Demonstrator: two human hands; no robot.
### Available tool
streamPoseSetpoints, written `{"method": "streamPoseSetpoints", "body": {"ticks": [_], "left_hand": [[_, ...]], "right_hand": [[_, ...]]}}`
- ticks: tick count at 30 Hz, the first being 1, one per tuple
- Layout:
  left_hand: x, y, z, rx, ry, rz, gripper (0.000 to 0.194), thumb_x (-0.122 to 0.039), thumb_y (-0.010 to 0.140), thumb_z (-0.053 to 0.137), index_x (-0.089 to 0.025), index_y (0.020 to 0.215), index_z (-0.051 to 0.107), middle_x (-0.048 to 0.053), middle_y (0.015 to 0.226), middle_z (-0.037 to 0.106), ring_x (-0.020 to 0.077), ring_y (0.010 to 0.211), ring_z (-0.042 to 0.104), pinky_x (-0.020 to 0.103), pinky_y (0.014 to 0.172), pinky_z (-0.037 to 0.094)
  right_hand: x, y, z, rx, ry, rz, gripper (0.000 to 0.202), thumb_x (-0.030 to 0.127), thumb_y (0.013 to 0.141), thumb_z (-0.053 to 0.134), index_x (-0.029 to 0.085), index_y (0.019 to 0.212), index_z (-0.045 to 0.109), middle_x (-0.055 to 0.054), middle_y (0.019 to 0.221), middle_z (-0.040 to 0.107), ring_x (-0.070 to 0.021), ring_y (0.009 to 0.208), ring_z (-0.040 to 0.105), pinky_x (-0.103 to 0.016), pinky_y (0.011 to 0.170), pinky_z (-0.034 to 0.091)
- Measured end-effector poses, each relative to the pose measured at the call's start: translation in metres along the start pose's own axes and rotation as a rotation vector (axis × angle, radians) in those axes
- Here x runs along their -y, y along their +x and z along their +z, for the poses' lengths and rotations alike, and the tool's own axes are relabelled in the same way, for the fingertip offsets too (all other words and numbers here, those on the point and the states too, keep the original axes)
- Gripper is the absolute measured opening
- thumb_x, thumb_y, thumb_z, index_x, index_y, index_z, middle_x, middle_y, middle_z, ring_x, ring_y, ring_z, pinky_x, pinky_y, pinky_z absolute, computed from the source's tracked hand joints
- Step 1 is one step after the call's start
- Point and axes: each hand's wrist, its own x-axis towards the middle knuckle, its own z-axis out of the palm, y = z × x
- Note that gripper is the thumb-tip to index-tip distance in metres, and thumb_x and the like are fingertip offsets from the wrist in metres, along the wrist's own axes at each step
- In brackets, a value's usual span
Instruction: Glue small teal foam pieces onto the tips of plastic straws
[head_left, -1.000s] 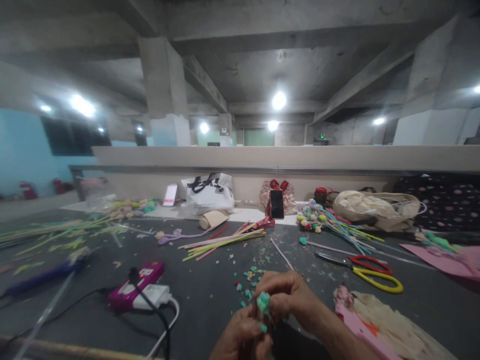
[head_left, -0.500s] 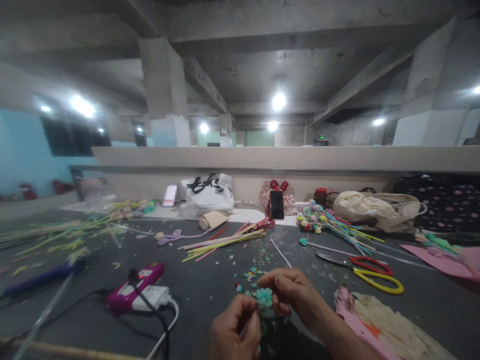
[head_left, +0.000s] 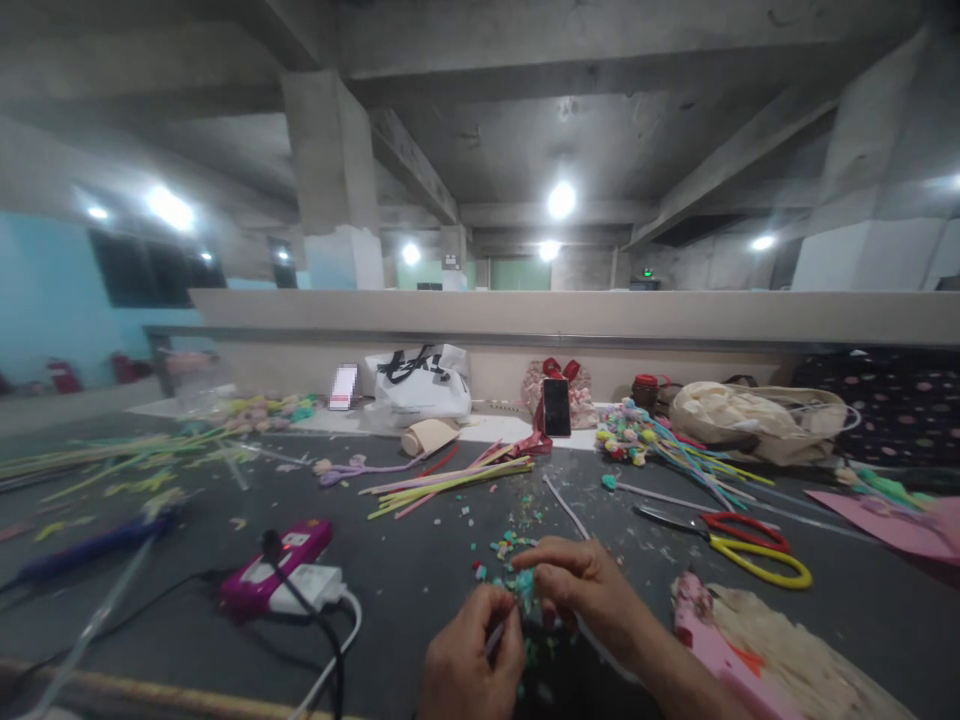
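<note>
My left hand (head_left: 476, 650) is closed in a pinch on the pale stem of a teal fluffy flower (head_left: 524, 583), low in the middle of the head view. Beside it, my right hand (head_left: 589, 592) curls around the flower's head, thumb and index finger against the teal bits. The right fingers partly cover the flower. Small teal and mixed-colour scraps (head_left: 508, 545) lie on the dark table just beyond the hands, and more teal bits are under them.
Red-and-yellow-handled scissors (head_left: 757, 550) and a pink glue gun (head_left: 716, 640) lie right. A purple power strip (head_left: 281, 570) with cables is left. Fuzzy stems (head_left: 450, 487), a finished bunch (head_left: 630, 432), a phone (head_left: 556, 408) and a white bag (head_left: 424, 385) stand farther back.
My right fingers have closed in over the teal flower, covering more of it. My left hand keeps its pinch with little movement. The view has shifted slightly.
</note>
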Motion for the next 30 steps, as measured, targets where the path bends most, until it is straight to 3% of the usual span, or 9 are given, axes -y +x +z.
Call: {"method": "streamPoseSetpoints", "body": {"ticks": [3,7,10,13,15,21,26,30], "left_hand": [[0.002,0.000,0.002,0.005,-0.055,-0.060,0.016,-0.029,0.070,0.045,-0.022,0.058,0.053,-0.005,0.046,0.053,0.0088,0.044,0.050,0.016,0.049,0.040],[-0.003,0.002,-0.001,0.012,-0.149,-0.180,0.014,-0.032,0.067,0.050,-0.021,0.060,0.056,-0.004,0.049,0.054,0.0094,0.046,0.051,0.015,0.042,0.036],[-0.011,0.005,-0.005,0.096,-0.360,-0.417,0.017,-0.036,0.065,0.053,-0.020,0.061,0.054,-0.006,0.042,0.050,0.0067,0.033,0.043,0.014,0.033,0.030],[-0.014,0.010,-0.008,0.223,-0.686,-0.678,0.026,-0.044,0.065,0.053,-0.019,0.060,0.049,-0.009,0.037,0.046,0.0029,0.021,0.030,0.013,0.025,0.019],[-0.012,0.012,-0.008,0.268,-0.845,-0.757,0.030,-0.046,0.064,0.055,-0.018,0.056,0.046,-0.009,0.034,0.043,0.0019,0.020,0.029,0.012,0.024,0.015],[-0.011,0.012,-0.006,0.275,-0.910,-0.798,0.029,-0.044,0.062,0.058,-0.017,0.059,0.047,-0.009,0.033,0.045,0.0014,0.020,0.031,0.010,0.023,0.017],[-0.017,0.010,-0.004,0.278,-0.855,-0.768,0.028,-0.043,0.063,0.058,-0.017,0.067,0.049,-0.009,0.038,0.050,0.0015,0.019,0.030,0.011,0.022,0.016],[-0.018,0.012,-0.007,0.228,-0.925,-0.756,0.031,-0.044,0.063,0.058,-0.016,0.060,0.047,-0.009,0.037,0.045,-0.0009,0.022,0.026,0.010,0.025,0.014]], "right_hand": [[-0.002,0.000,-0.001,-0.025,0.012,0.041,0.031,0.038,0.076,0.052,0.017,0.095,0.064,0.003,0.050,0.052,-0.0052,0.040,0.041,-0.015,0.037,0.031],[0.000,0.000,0.001,0.021,0.063,0.061,0.036,0.037,0.067,0.061,0.017,0.097,0.062,0.002,0.058,0.056,-0.0068,0.045,0.046,-0.015,0.038,0.034],[0.002,0.001,0.004,0.063,0.092,0.070,0.037,0.034,0.062,0.067,0.017,0.095,0.061,0.001,0.066,0.058,-0.0069,0.048,0.049,-0.014,0.038,0.034],[0.003,0.001,0.005,0.008,0.094,0.110,0.028,0.035,0.067,0.062,0.015,0.086,0.062,-0.001,0.069,0.062,-0.0064,0.046,0.050,-0.013,0.036,0.033],[0.003,0.002,0.005,-0.041,0.094,0.137,0.025,0.037,0.068,0.060,0.014,0.079,0.062,-0.001,0.066,0.062,-0.0056,0.043,0.049,-0.013,0.033,0.031],[0.002,0.002,0.013,-0.006,0.092,0.166,0.018,0.029,0.063,0.065,0.012,0.068,0.061,0.005,0.048,0.054,-0.0040,0.036,0.043,-0.014,0.033,0.029],[-0.001,0.002,0.016,-0.021,0.091,0.167,0.019,0.030,0.063,0.064,0.013,0.061,0.057,0.008,0.042,0.048,-0.0030,0.034,0.038,-0.014,0.034,0.027],[-0.001,0.001,0.013,-0.010,0.099,0.185,0.019,0.030,0.066,0.061,0.013,0.060,0.054,0.006,0.045,0.051,-0.0027,0.033,0.039,-0.014,0.033,0.025]]}}
